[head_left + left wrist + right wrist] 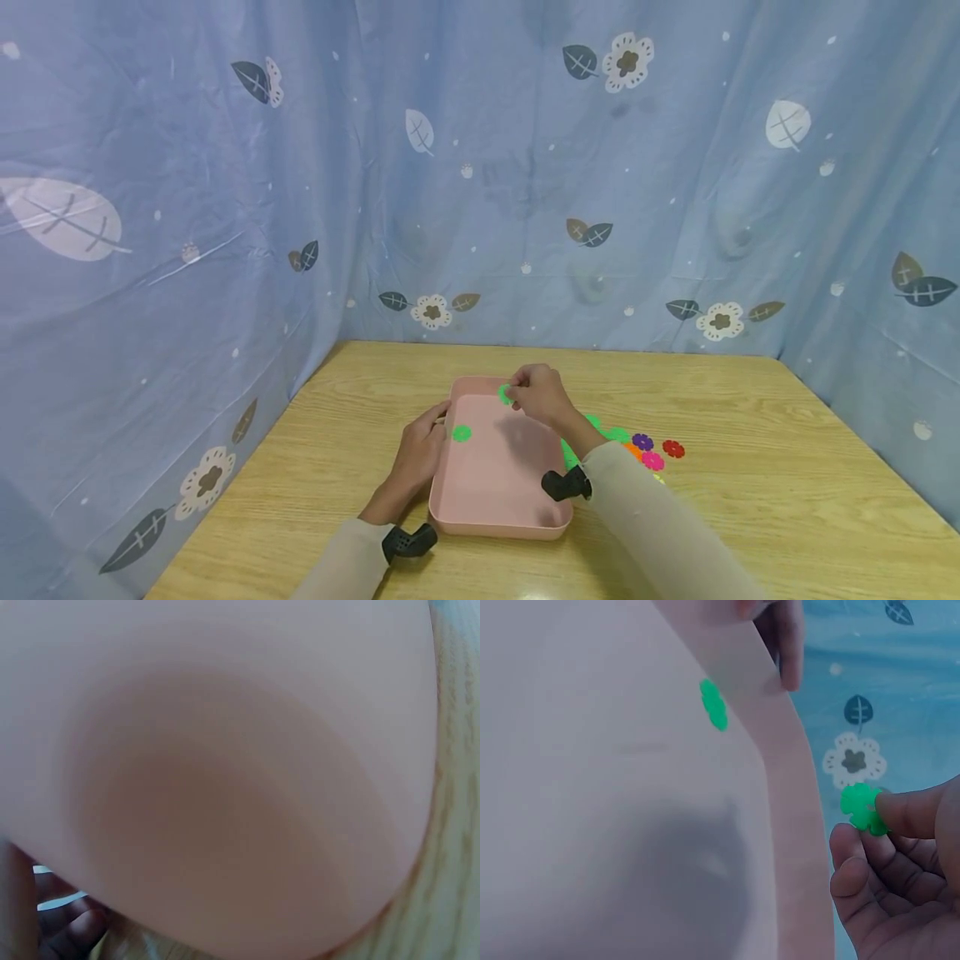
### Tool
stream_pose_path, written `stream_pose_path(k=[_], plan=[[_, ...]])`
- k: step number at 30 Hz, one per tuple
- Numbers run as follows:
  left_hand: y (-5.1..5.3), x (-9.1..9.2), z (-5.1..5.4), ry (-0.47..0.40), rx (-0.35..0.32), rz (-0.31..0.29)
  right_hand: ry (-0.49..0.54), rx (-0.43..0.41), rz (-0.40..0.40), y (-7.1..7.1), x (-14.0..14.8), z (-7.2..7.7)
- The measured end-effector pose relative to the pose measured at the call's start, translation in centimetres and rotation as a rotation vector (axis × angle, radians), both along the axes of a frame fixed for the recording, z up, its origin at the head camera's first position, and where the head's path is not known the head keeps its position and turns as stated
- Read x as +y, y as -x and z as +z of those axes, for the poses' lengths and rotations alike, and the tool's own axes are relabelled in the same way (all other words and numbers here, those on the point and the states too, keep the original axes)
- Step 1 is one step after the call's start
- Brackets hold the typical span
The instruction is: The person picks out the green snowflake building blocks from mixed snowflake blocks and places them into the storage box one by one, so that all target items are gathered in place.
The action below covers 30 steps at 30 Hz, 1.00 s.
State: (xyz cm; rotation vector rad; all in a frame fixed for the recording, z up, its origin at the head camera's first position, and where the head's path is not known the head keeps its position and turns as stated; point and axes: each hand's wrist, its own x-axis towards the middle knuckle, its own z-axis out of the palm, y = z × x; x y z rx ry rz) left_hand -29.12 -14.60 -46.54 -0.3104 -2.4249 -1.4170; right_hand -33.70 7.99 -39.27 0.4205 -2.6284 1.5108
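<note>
Head view: one green piece (461, 433) lies in the tray (495, 492) by the left edge, which the left hand (420, 448) grips; the right hand (542, 395) pinches a second green piece (505, 393) over the far edge; loose pieces (653, 461) remain on the tabletop (750, 500).

Shallow rectangular tray (495, 492) in smooth pale pink, round-cornered and low-walled, sitting upright on the tabletop (367, 379), gripped at its left long wall by the left hand (418, 450). Thin bright green flower-shaped disc (859, 807) with notched edges, pinched in the right hand (542, 394), raised at the tray's far end. Matching green flower-shaped disc (461, 433), loose inside the tray, just beside the left wall.
</note>
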Motion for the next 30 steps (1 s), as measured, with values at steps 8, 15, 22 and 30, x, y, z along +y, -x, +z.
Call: stream_pose_path(k=[8, 15, 22, 30], plan=[[0.0, 0.0, 0.0, 0.007, 0.007, -0.003, -0.037, -0.023, -0.02, -0.1, -1.4, -0.9], [-0.1, 0.0, 0.1, 0.006, 0.002, -0.002, -0.149, 0.037, -0.012, 0.0, -2.4, -2.4], [0.1, 0.2, 0.2, 0.005, 0.011, -0.017, -0.08, -0.013, 0.038, 0.3, -3.0, -3.9], [0.1, 0.0, 0.2, 0.013, 0.012, 0.003, -0.24, 0.051, 0.047, 0.1, -3.7, -4.3]])
